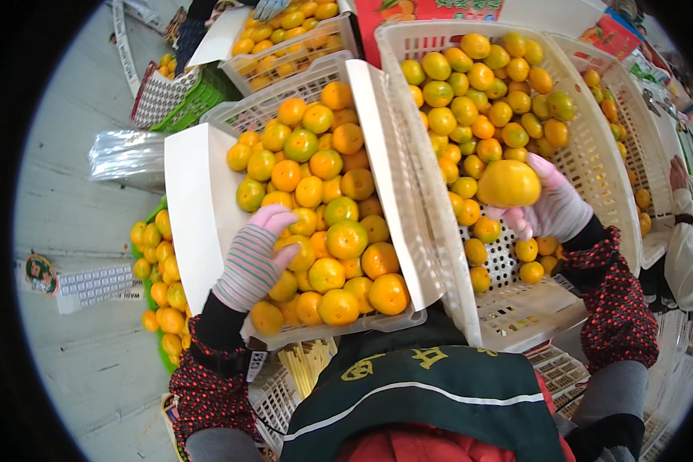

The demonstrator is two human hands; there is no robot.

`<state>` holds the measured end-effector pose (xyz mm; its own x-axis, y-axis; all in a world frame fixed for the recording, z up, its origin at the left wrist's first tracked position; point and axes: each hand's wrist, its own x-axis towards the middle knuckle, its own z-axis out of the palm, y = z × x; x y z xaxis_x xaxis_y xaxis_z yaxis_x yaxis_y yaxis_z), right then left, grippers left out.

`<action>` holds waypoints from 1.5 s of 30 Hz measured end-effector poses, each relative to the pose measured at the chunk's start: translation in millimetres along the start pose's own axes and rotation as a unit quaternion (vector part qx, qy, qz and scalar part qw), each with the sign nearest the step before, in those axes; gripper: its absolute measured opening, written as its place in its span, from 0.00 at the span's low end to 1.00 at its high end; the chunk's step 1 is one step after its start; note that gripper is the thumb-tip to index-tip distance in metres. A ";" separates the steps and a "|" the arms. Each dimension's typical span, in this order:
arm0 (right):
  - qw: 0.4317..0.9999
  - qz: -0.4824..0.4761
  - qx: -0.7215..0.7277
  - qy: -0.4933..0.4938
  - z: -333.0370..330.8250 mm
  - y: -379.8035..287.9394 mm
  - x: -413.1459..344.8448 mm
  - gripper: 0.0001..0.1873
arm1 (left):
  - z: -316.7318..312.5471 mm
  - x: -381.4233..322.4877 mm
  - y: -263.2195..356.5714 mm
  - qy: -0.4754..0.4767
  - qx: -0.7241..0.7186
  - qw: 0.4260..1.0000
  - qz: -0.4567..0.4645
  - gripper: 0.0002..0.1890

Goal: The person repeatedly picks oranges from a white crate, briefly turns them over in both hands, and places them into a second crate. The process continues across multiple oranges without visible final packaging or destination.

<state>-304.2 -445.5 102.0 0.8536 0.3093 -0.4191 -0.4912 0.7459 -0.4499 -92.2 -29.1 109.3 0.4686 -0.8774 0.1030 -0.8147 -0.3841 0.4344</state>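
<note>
My right hand (546,202), in a striped pink-and-grey glove, holds a yellow-orange mandarin (509,183) above the large white plastic crate (598,156). Loose mandarins (482,110) fill the far part of that crate, and bare perforated floor shows near its front. My left hand (254,254), gloved alike, is over the left edge of the mandarins (326,274) in the clear plastic crate (358,320). Its thumb and fingers are spread, close to or touching the fruit. White liner sheets (187,208) stand up along both sides of this crate.
At far left, a green basket (167,352) holds more mandarins. Clear plastic bags (127,155) lie above it. Another filled crate (300,49) stands at the back, with a co-worker's gloved hand (270,8) over it. A third crate (649,173) and another person's arm (690,248) are at right.
</note>
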 end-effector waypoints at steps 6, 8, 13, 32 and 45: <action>0.995 0.070 0.020 -0.071 61.3 20.7 25.7 0.42 | 27.5 68.2 105.3 0.052 -0.421 0.905 0.023 0.37; 0.992 0.089 -0.091 -0.004 76.5 24.5 30.0 0.44 | 36.3 83.0 119.3 -0.009 -0.492 0.871 0.004 0.38; 0.907 -0.002 -0.388 0.161 43.4 -1.2 13.4 0.37 | 39.0 82.0 69.3 -0.027 -0.575 0.814 -0.072 0.32; 0.609 0.203 -0.574 0.508 -203.5 -31.4 -91.5 0.22 | 102.9 115.2 -54.0 -0.180 -0.344 0.908 -0.160 0.28; 0.324 0.394 -0.810 0.290 -185.7 -2.1 -49.4 0.16 | 123.9 96.4 -18.8 -0.114 -0.060 0.992 0.010 0.39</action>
<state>-377.5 -571.9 -22.7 0.4074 -0.4853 -0.7736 -0.3652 -0.8630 0.3491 -74.0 -142.0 0.2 0.3512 -0.9323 -0.0863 -0.7704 -0.3401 0.5393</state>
